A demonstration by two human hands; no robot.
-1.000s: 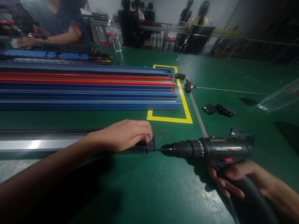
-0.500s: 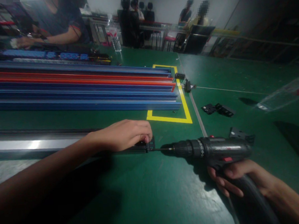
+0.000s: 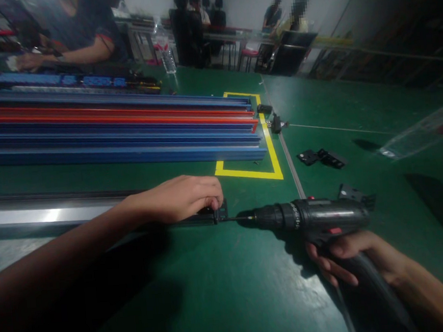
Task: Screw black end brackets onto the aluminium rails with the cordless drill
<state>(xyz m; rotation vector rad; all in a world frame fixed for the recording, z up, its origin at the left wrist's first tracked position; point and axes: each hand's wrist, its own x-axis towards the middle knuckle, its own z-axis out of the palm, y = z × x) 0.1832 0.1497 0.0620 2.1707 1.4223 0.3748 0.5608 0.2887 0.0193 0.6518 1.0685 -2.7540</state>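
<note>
My right hand (image 3: pixel 351 258) is wrapped round the handle of a black cordless drill (image 3: pixel 317 214), which lies level above the table. Its long thin bit points left and meets a small black bracket (image 3: pixel 220 213) at the end of a metal rail (image 3: pixel 49 214). Over that end, my left hand (image 3: pixel 193 196) is closed, with fingers curled down on the bracket and rail. The fingertips partly hide the bracket. Whether a screw sits at the bit's tip is too small to tell.
Blue profiles (image 3: pixel 128 155) and an orange profile (image 3: pixel 125 111) lie behind the rail, ending near a yellow tape outline (image 3: pixel 276 156). Loose black brackets (image 3: pixel 322 158) lie on the green table (image 3: pixel 230 283). A plastic bottle (image 3: pixel 426 132) rests at right; another bottle (image 3: pixel 165 52) stands behind. A co-worker (image 3: pixel 89 43) sits opposite.
The whole view has shifted slightly. Both hands, the drill and the bracket keep about the same places relative to each other.
</note>
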